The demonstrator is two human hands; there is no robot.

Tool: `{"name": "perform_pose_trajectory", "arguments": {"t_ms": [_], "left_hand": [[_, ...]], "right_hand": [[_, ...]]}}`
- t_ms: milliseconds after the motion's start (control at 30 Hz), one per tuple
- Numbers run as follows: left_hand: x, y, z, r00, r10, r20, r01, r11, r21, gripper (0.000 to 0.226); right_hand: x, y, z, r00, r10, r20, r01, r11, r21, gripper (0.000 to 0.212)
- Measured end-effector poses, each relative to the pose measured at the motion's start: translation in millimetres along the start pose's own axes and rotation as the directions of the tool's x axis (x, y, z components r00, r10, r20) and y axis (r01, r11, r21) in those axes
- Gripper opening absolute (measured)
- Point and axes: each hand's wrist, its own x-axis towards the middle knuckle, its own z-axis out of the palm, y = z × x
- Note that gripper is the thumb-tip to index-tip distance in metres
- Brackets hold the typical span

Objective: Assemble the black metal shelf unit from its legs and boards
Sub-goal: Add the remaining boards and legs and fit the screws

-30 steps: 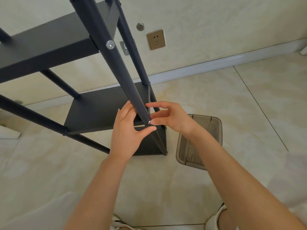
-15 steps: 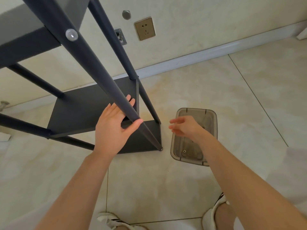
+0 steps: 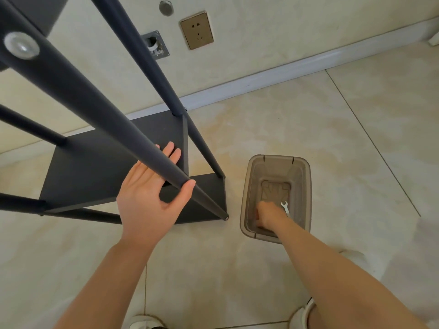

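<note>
The shelf [image 3: 99, 162] stands on the floor [image 3: 332, 138] close to the wall [image 3: 285, 24], its back feet near the skirting. Its legs run up past the camera at the top left edge. The bottom board [image 3: 206, 198] sits low, just above the tiles.

The left hand [image 3: 147, 200] grasps the near right leg [image 3: 95, 110] low down, a little above its foot. The thumb [image 3: 187, 188] hooks over the front of the tube and the fingers [image 3: 172, 151] lie fairly straight behind it. Higher on that leg, near the top left corner of the view, a round silver bolt [image 3: 21, 45] shows.

A translucent bin [image 3: 306, 186] stands on the floor just to the right of the leg's foot, apart from it. The right hand [image 3: 269, 214] reaches down inside the bin to its bottom, knuckles up and fingers curled under. I cannot tell whether it grips anything. A small wrench [image 3: 285, 206] lies at the bottom of the bin, right against the hand (its lower end is hidden behind the wrist).

On the wall above the shelf's right side is a brass-coloured socket [image 3: 196, 30]. At the bottom edge of the view the tips of two white shoes [image 3: 145, 322] rest on the floor.
</note>
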Motion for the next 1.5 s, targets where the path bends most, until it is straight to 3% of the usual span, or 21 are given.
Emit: {"name": "perform_pose_trajectory", "arguments": {"t_ms": [200, 533, 767, 1200, 1367, 1500], "left_hand": [[-0.3, 0.8, 1.6, 1.000, -0.008, -0.005, 0.008, 1.000, 0.013, 0.052], [0.9, 3.6, 0.9, 0.999, -0.045, 0.017, 0.045, 0.999, -0.003, 0.054], [1.2, 2.7, -0.8, 0.997, -0.060, 0.046, 0.060, 0.998, 0.000, 0.058], [6.3, 6.2, -9.2, 0.979, -0.167, 0.120, 0.179, 0.980, -0.092, 0.065], [9.5, 6.2, -12.7, 0.967, -0.155, 0.201, 0.180, 0.977, -0.111, 0.072], [10.3, 6.9, -14.3, 0.957, -0.177, 0.230, 0.211, 0.968, -0.134, 0.074]], "right_hand": [[9.8, -1.6, 5.7, 0.999, -0.037, -0.015, 0.032, 0.969, -0.244, 0.033], [9.0, 4.4, 5.2, 0.994, -0.107, 0.019, 0.107, 0.924, -0.367, 0.032], [13.7, 19.5, -5.2, 0.988, -0.131, 0.076, 0.145, 0.960, -0.238, 0.018], [0.8, 63.4, -86.4, 0.975, -0.077, -0.208, 0.038, 0.982, -0.183, 0.018], [-12.7, 53.7, -107.2, 0.945, -0.067, -0.319, 0.062, 0.998, -0.028, 0.019], [-35.8, 24.1, -120.5, 0.884, -0.043, -0.466, 0.174, 0.955, 0.241, 0.018]]}}
